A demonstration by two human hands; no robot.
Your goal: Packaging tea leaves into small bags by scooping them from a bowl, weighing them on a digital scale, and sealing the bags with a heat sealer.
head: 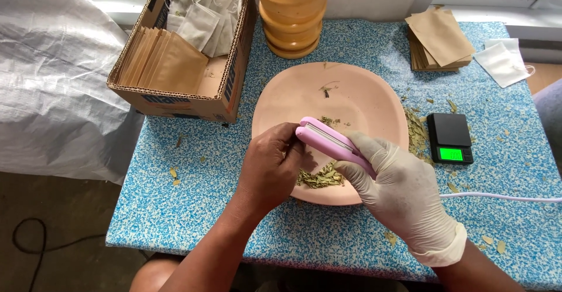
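Box (pixel 181 64) left of bowl (pixel 351 99), scale (pixel 449 138) right.

Soft daylight from the window sill (pixel 497 2) at the far edge fills the scene evenly, leaving the blue speckled table (pixel 193 210) bright and sharp. Shadows are faint, pooling only under the pink bowl (pixel 351 93) and beside the cardboard box (pixel 175 102). The floor at lower left sits dim. The scale's green display (pixel 451 154) glows, washed out. Table edges bow slightly with wide-angle distortion.

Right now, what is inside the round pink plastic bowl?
The round pink plastic bowl holds dried green leaf bits near its front rim. The bare left hand covers part of them.
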